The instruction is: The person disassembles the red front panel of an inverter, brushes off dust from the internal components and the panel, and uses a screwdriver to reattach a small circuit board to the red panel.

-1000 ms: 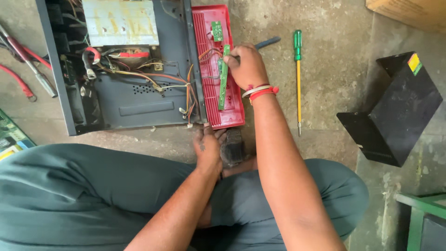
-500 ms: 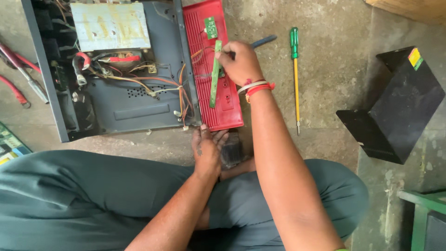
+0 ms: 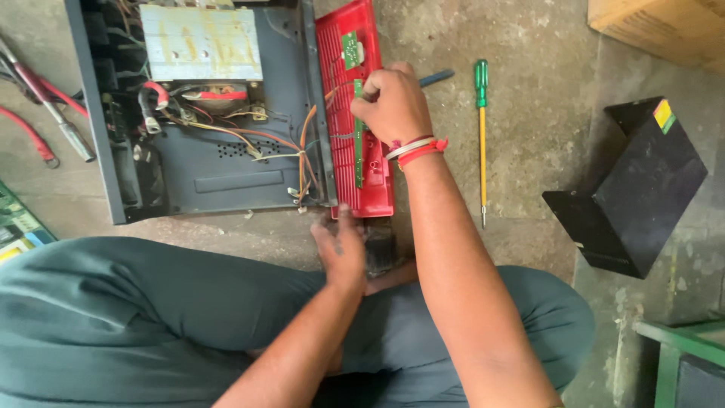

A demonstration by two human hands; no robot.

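Red panel (image 3: pixel 370 181): plastic front cover, lying on the concrete floor (image 3: pixel 529 91), touching the right edge of the open grey chassis (image 3: pixel 226 181); long axis runs away from the person, near end by the knees, far end at the top of the view. Green strip board (image 3: pixel 358 143): narrow, lies lengthwise on the panel, same axis. Right hand (image 3: pixel 393 106): on the panel's upper half, fingers curled together on the strip board's far end; red and white bands at the wrist. Left hand (image 3: pixel 340 245): at the panel's near end, fingers loosely apart, touching a dark object that is too hidden to identify. Screwdriver (image 3: pixel 481 136): green handle, yellow shaft, on the floor right of the panel, parallel to it, tip toward the person. Black box (image 3: pixel 634 189): on the floor, well right. Change from half a second ago: the strip board, then tilted off the panel, now lies straight along it; the right hand stays on it.
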